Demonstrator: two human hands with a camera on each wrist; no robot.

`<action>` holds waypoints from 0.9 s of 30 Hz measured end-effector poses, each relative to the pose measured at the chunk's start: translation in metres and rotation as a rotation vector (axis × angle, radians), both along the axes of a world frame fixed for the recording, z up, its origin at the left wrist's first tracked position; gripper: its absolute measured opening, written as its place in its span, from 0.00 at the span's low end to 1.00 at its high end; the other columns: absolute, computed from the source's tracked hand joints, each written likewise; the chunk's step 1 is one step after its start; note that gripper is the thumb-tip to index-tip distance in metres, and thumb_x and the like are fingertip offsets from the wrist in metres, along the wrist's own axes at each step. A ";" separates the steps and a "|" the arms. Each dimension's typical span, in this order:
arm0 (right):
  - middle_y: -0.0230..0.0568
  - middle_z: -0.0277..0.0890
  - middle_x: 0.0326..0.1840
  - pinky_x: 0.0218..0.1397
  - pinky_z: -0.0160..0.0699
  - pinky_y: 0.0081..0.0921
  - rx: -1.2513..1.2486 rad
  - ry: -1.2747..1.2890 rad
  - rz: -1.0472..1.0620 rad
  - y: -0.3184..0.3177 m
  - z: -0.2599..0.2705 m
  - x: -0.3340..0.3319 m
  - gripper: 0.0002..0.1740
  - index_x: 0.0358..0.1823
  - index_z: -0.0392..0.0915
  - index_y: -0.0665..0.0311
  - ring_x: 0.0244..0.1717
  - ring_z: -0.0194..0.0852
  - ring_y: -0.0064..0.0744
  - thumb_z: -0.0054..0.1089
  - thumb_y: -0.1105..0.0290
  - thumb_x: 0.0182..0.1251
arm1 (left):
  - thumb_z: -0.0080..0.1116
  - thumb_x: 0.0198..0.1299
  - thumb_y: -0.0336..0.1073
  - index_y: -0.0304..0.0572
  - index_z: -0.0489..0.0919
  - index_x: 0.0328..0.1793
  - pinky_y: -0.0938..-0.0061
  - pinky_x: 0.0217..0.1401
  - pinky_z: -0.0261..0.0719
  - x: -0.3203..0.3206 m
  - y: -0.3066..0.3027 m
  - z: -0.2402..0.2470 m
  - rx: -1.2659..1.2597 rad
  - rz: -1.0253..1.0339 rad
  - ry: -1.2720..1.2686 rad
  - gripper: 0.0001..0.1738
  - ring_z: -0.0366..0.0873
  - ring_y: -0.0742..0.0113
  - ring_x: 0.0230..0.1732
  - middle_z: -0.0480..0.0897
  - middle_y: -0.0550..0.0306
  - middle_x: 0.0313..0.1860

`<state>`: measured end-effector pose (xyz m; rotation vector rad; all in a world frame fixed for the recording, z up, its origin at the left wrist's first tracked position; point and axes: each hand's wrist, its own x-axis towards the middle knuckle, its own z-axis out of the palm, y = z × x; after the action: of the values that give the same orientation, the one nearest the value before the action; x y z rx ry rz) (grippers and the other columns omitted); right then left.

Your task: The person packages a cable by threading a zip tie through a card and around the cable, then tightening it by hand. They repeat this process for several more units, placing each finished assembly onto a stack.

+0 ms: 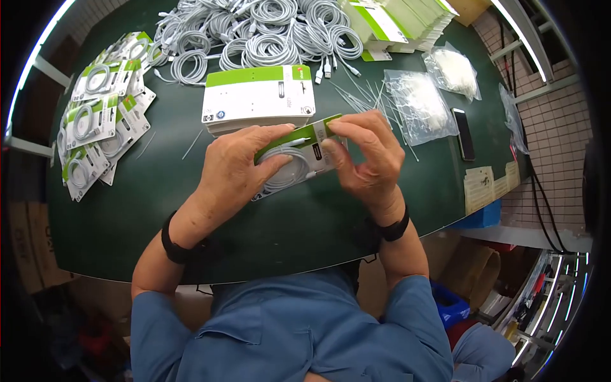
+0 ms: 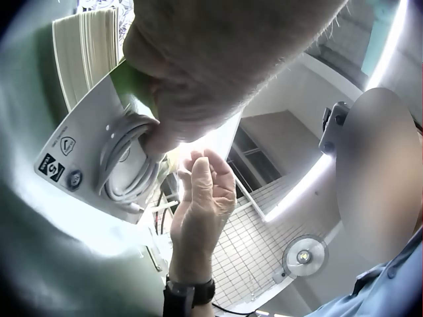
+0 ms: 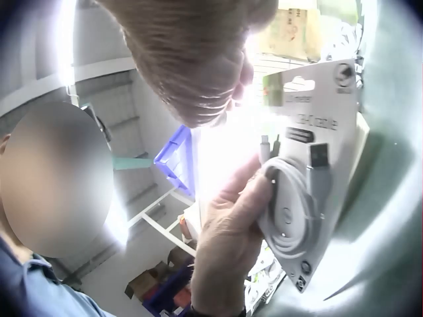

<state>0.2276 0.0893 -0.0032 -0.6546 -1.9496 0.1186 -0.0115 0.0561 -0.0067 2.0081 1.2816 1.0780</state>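
Green tabletop [image 1: 159,210], tiled wall [image 1: 554,102] beside; left grip [image 1: 232,169] and right grip [image 1: 366,159] hold cable card [image 1: 289,167].

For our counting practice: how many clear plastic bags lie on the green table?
3. The far bag lies by the card stacks; the middle bag left of the black phone; the edge bag right of it, at the table rim. Others may be hidden.
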 end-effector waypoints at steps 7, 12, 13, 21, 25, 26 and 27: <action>0.43 0.88 0.51 0.47 0.87 0.35 -0.189 -0.345 0.095 -0.031 0.028 -0.018 0.32 0.65 0.83 0.64 0.46 0.89 0.43 0.81 0.77 0.57 | 0.79 0.54 0.27 0.38 0.89 0.52 0.59 0.57 0.84 0.001 -0.001 0.008 0.217 -0.248 0.220 0.19 0.88 0.47 0.48 0.91 0.51 0.45; 0.45 0.87 0.58 0.60 0.88 0.36 -0.517 -0.242 0.104 -0.027 0.017 -0.014 0.38 0.75 0.75 0.66 0.57 0.89 0.43 0.76 0.81 0.61 | 0.81 0.50 0.26 0.41 0.87 0.52 0.59 0.58 0.82 0.002 -0.002 0.018 0.568 -0.059 0.232 0.22 0.85 0.50 0.54 0.87 0.52 0.52; 0.46 0.87 0.60 0.64 0.87 0.36 -0.601 -0.164 0.112 -0.025 0.017 -0.012 0.39 0.77 0.73 0.67 0.60 0.89 0.42 0.74 0.82 0.63 | 0.82 0.48 0.27 0.42 0.86 0.52 0.59 0.58 0.82 0.003 -0.002 0.019 0.568 0.058 0.191 0.23 0.83 0.50 0.55 0.85 0.53 0.55; 0.53 0.79 0.71 0.73 0.83 0.33 -1.020 0.414 0.277 -0.026 -0.011 -0.026 0.37 0.80 0.62 0.75 0.70 0.81 0.34 0.65 0.85 0.73 | 0.84 0.47 0.28 0.44 0.86 0.55 0.62 0.58 0.81 0.008 0.007 -0.007 0.249 0.284 -0.200 0.27 0.78 0.55 0.62 0.77 0.51 0.67; 0.50 0.80 0.69 0.72 0.82 0.30 -1.054 0.612 0.301 -0.027 -0.015 -0.037 0.38 0.81 0.60 0.75 0.69 0.81 0.33 0.66 0.84 0.73 | 0.82 0.54 0.25 0.42 0.86 0.56 0.70 0.51 0.81 0.019 0.014 -0.018 0.325 0.299 -0.257 0.23 0.80 0.63 0.55 0.78 0.52 0.65; 0.50 0.80 0.69 0.72 0.82 0.30 -1.048 0.605 0.303 -0.028 -0.015 -0.038 0.38 0.81 0.60 0.75 0.69 0.81 0.33 0.66 0.84 0.73 | 0.80 0.57 0.24 0.40 0.86 0.57 0.74 0.47 0.81 0.023 0.016 -0.019 0.260 0.256 -0.376 0.21 0.80 0.68 0.52 0.79 0.53 0.63; 0.51 0.78 0.71 0.74 0.82 0.31 -1.040 0.635 0.307 -0.030 -0.015 -0.038 0.38 0.81 0.59 0.74 0.70 0.80 0.34 0.66 0.84 0.73 | 0.78 0.60 0.22 0.39 0.86 0.58 0.78 0.44 0.80 0.026 0.019 -0.017 0.195 0.209 -0.495 0.20 0.80 0.73 0.49 0.79 0.54 0.60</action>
<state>0.1894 0.0597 -0.0178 -0.8150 -1.2445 1.4143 0.0141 0.0748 -0.0240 1.6054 1.1657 1.7271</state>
